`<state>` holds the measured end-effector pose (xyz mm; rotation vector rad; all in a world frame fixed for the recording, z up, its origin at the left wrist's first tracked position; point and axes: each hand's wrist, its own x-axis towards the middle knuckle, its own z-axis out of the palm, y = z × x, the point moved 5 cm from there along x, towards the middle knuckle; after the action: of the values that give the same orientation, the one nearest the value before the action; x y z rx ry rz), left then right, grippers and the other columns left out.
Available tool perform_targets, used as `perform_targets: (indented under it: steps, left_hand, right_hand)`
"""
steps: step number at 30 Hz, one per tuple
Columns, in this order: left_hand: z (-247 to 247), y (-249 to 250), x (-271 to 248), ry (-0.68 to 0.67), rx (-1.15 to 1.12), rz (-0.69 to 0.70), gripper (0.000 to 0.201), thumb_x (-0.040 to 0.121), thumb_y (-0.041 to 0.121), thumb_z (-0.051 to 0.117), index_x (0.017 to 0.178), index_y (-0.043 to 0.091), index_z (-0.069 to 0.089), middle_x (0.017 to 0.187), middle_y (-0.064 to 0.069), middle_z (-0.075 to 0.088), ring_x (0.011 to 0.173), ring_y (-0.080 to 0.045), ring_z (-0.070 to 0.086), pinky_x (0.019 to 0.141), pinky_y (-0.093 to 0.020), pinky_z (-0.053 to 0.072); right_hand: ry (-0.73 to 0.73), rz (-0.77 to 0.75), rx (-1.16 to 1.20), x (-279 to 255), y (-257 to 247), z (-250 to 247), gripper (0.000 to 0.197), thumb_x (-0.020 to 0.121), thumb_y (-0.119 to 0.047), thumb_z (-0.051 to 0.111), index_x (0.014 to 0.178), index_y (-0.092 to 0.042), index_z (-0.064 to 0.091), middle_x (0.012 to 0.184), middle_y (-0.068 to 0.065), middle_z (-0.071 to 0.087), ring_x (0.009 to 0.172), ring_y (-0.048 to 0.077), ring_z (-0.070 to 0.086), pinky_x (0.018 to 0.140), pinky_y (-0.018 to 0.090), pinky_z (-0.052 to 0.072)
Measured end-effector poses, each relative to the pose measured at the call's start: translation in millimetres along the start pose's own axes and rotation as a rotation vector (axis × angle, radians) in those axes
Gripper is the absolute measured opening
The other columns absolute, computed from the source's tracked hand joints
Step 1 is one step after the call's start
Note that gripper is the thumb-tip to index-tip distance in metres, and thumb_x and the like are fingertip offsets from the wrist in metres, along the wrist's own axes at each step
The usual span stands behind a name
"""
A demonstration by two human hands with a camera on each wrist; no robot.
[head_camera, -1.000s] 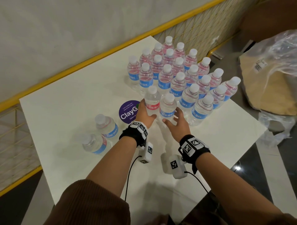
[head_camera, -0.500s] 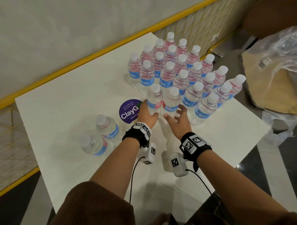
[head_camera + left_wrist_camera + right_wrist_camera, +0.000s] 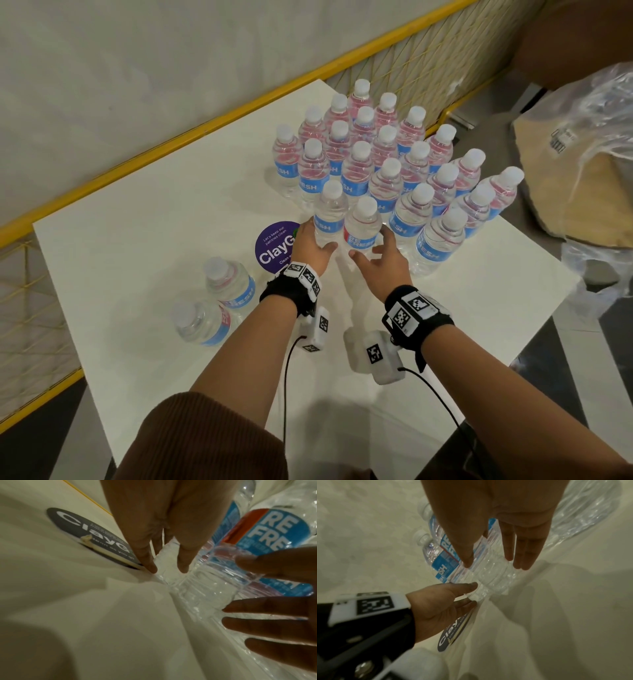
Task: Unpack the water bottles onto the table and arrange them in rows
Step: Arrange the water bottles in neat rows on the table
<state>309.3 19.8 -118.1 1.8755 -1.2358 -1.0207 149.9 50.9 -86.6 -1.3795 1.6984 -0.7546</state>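
At the near left of the white table (image 3: 137,274) two bottles (image 3: 219,305) stand apart from the rest, clear ribbed plastic with white caps and blue-and-red labels. Just right of them lies a round purple sticker (image 3: 274,246), flat on the smooth top. The left hand (image 3: 310,248) partly covers the sticker's right edge; its straight fingers and thumb touch the lower body of the left front bottle (image 3: 330,216), not wrapped round it. Just beside that stands the right front bottle (image 3: 363,229), touching or nearly touching its neighbour, and the right hand (image 3: 382,263) is at its base with fingers spread and straight, the thumb on its left side and the fingertips (image 3: 517,563) near its right; whether they press it I cannot tell. Compared with half a second ago, the left bottle's label has turned to show more blue, and both hands sit at much the same spots. Farther right and behind, the block of bottles (image 3: 387,161) stands in diagonal rows toward the far corner. Off the table's right edge lies crumpled clear plastic wrap (image 3: 589,113).
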Motion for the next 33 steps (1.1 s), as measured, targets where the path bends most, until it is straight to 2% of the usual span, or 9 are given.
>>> perform_targets:
  steps: [4, 7, 14, 19, 21, 25, 28, 30, 33]
  left_hand:
    - [4, 4, 12, -0.012, 0.043, 0.013, 0.052, 0.073, 0.018, 0.073, 0.122, 0.011, 0.057, 0.121, -0.011, 0.059, 0.112, -0.026, 0.057, 0.1, -0.041, 0.047]
    - [0, 12, 12, -0.01, 0.052, 0.016, 0.055, 0.075, 0.011, 0.075, 0.126, 0.009, 0.054, 0.123, -0.014, 0.053, 0.112, -0.029, 0.056, 0.1, -0.042, 0.047]
    - [-5, 17, 13, 0.016, 0.019, -0.008, 0.063, 0.072, 0.014, 0.079, 0.129, 0.011, 0.051, 0.126, -0.015, 0.051, 0.113, -0.03, 0.056, 0.098, -0.043, 0.047]
    - [-2, 15, 13, 0.025, -0.056, 0.003, 0.064, 0.074, 0.018, 0.075, 0.132, 0.016, 0.048, 0.125, -0.01, 0.055, 0.113, -0.029, 0.057, 0.098, -0.047, 0.047]
    - [-1, 13, 11, 0.043, -0.099, 0.019, 0.058, 0.077, 0.016, 0.073, 0.13, 0.017, 0.051, 0.124, -0.01, 0.056, 0.113, -0.029, 0.057, 0.098, -0.047, 0.047]
    - [0, 12, 11, 0.042, -0.116, 0.044, 0.052, 0.079, 0.016, 0.071, 0.129, 0.019, 0.054, 0.123, -0.01, 0.058, 0.111, -0.028, 0.059, 0.097, -0.047, 0.049]
    - [-1, 14, 15, 0.029, -0.113, 0.043, 0.05, 0.081, 0.015, 0.07, 0.129, 0.02, 0.055, 0.124, -0.007, 0.06, 0.111, -0.027, 0.06, 0.097, -0.046, 0.049]
    - [-1, 14, 16, 0.03, -0.118, 0.037, 0.05, 0.082, 0.014, 0.069, 0.129, 0.019, 0.055, 0.125, -0.007, 0.06, 0.112, -0.026, 0.059, 0.097, -0.043, 0.049]
    - [-1, 12, 18, 0.033, -0.111, 0.018, 0.052, 0.085, 0.013, 0.067, 0.134, 0.016, 0.051, 0.13, -0.007, 0.058, 0.112, -0.025, 0.059, 0.092, -0.031, 0.048]
  right_hand:
    - [0.017, -0.001, 0.009, -5, -4, 0, 0.067, 0.079, -0.038, 0.071, 0.133, -0.022, 0.034, 0.131, 0.007, 0.052, 0.117, 0.024, 0.053, 0.096, 0.038, 0.046]
    - [-0.014, -0.026, 0.036, -5, -7, 3, 0.072, 0.083, -0.035, 0.068, 0.141, -0.025, 0.027, 0.136, 0.001, 0.052, 0.122, 0.02, 0.051, 0.1, 0.039, 0.045]
    - [0.046, 0.018, 0.073, -5, -11, -3, 0.07, 0.084, -0.033, 0.068, 0.142, -0.026, 0.028, 0.131, 0.001, 0.056, 0.123, 0.019, 0.052, 0.091, 0.027, 0.041]
    - [0.027, 0.031, 0.022, -5, -9, -2, 0.081, 0.084, -0.038, 0.067, 0.146, -0.025, 0.017, 0.135, 0.007, 0.052, 0.118, 0.024, 0.055, 0.096, 0.035, 0.045]
    - [-0.009, 0.045, -0.038, -5, -6, 1, 0.077, 0.087, -0.037, 0.063, 0.146, -0.025, 0.017, 0.131, 0.011, 0.054, 0.117, 0.025, 0.055, 0.097, 0.038, 0.046]
    - [-0.025, 0.098, -0.06, -3, -3, 6, 0.056, 0.093, -0.034, 0.053, 0.142, -0.023, 0.029, 0.123, 0.015, 0.059, 0.116, 0.026, 0.055, 0.093, 0.035, 0.044]
    - [-0.014, 0.076, -0.041, -2, -7, 8, 0.064, 0.091, -0.033, 0.057, 0.145, -0.024, 0.024, 0.123, 0.01, 0.059, 0.113, 0.023, 0.056, 0.088, 0.029, 0.043]
    - [0.0, 0.056, -0.019, 0, -10, 8, 0.069, 0.09, -0.034, 0.06, 0.146, -0.027, 0.022, 0.125, 0.007, 0.058, 0.11, 0.02, 0.057, 0.085, 0.026, 0.04]
    - [0.017, 0.08, 0.0, 3, -10, 8, 0.069, 0.089, -0.035, 0.061, 0.147, -0.029, 0.023, 0.121, 0.009, 0.06, 0.107, 0.02, 0.057, 0.083, 0.025, 0.039]
